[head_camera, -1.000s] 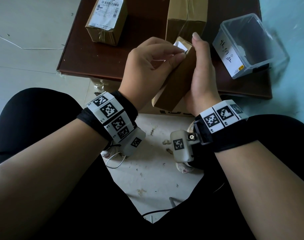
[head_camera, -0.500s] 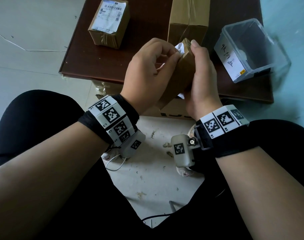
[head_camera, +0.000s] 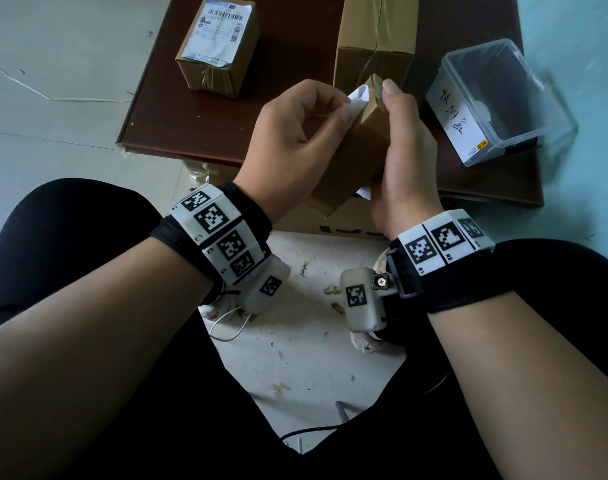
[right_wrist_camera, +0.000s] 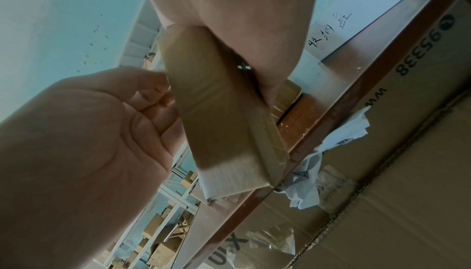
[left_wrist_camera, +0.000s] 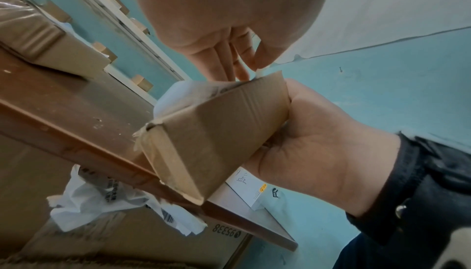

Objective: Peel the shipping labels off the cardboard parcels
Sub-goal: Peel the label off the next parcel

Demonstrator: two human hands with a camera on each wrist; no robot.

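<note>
Below, brown table (head_camera: 295, 109) on pale floor (head_camera: 53, 133).

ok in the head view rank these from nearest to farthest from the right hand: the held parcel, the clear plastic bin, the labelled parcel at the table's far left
1. held parcel: gripped in the right hand itself.
2. clear plastic bin: on the table, just right of the hand.
3. labelled parcel: far left of the table, beyond the left hand.

A clear plastic bin (head_camera: 503, 102) with a handwritten white label sits at three o'clock on the brown table (head_camera: 288, 98). Paper scraps (head_camera: 306, 268) litter the pale floor (head_camera: 53, 133); a thin cord (head_camera: 70, 98) trails at ten o'clock.
</note>
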